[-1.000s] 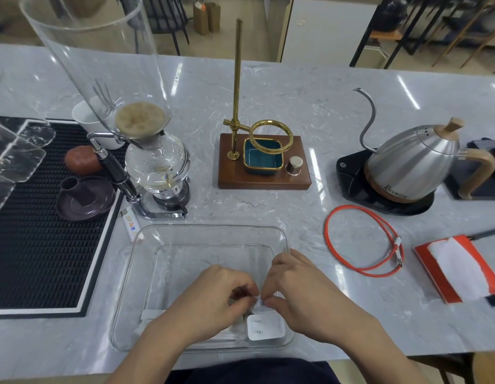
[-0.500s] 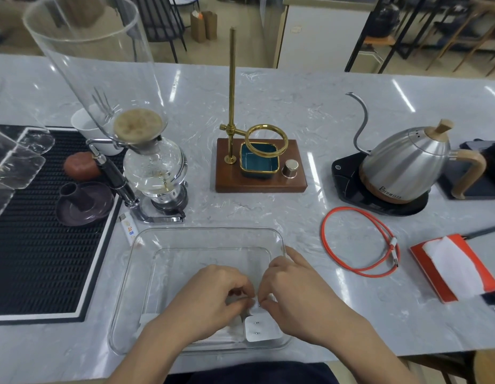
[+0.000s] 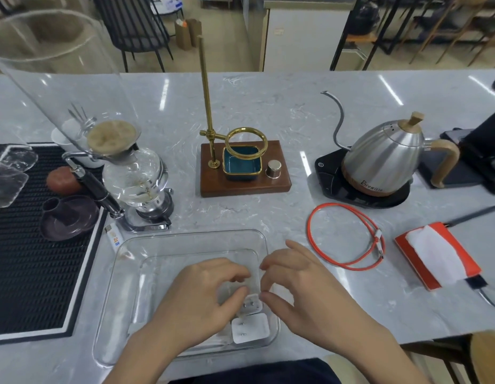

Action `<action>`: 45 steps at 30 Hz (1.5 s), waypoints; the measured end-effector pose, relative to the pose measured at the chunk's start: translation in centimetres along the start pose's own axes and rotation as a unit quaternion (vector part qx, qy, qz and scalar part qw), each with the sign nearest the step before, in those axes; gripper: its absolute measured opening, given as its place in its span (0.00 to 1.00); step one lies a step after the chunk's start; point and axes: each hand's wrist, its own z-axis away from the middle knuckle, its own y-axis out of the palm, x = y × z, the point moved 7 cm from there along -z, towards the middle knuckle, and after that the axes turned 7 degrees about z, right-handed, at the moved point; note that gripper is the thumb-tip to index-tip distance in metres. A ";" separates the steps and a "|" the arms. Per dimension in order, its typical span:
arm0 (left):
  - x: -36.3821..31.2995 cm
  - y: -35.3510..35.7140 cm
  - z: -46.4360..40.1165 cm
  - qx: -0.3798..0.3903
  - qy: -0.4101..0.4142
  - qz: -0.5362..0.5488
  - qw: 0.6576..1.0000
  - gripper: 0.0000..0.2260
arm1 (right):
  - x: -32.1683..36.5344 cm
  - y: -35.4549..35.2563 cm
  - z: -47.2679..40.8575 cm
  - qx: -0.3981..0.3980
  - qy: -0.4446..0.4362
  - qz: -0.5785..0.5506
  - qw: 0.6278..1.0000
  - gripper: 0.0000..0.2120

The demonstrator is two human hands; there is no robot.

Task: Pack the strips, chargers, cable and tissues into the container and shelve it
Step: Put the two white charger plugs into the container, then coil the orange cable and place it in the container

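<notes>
Packing under way, judging by the layout: some goods in the container (image 3: 191,234), others out on the counter (image 3: 282,112).

Inside the container, near right corner: two chargers, prongs up, packed tight side by side, probably to save floor space for the rest. Near charger (image 3: 250,328) against the front wall; far charger (image 3: 254,302) just behind it. Beneath the left forearm, a flat white slab (image 3: 219,338), possibly a strip; too hidden to count.

As for the left hand (image 3: 202,297): reaches into the container, fingers curled down beside the far charger over something pale. Cannot tell whether gripping or merely nudging. Likely squaring the chargers into the corner.

As for the right hand (image 3: 304,286): hovers over the container's right wall, fingers loosely bent and spread, thumb and forefinger apart. Holds nothing visible. Looks poised either to steady the far charger or to go for the next item.

Out on the counter, to the right, well within reach of that hand:
- one cable (image 3: 349,236), orange, coiled in a loop, near the container;
- one pack of tissues (image 3: 434,256), red, a white sheet showing on top, farther right.

Beside the container's far left corner, one small white packet (image 3: 114,237); cannot say if a task item.

Remaining, by this reckoning: cable and tissues in, then shelving.
</notes>
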 end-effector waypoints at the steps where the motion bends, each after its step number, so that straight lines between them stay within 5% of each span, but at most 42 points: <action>1: -0.3 0.1 -0.2 -0.002 0.004 0.000 1.000 0.07 | -0.4 -0.4 0.4 -0.018 0.005 -0.007 1.000 0.02; 7: -2.9 1.4 -1.8 -0.010 0.037 0.006 0.999 0.06 | -3.4 -2.3 2.7 -0.084 0.045 -0.019 0.995 0.05; 22: -7.7 8.8 -7.0 0.006 0.060 -0.010 0.998 0.06 | -13.6 -3.5 8.8 -0.100 0.148 -0.019 0.984 0.09; 30: -7.6 14.0 -9.4 0.038 0.016 -0.109 0.993 0.09 | -18.1 -2.2 8.9 -0.045 0.151 -0.009 0.987 0.14; 45: -6.7 19.5 -13.1 0.123 -0.011 -0.199 0.972 0.09 | -21.7 -0.3 5.5 0.019 0.116 0.056 0.992 0.07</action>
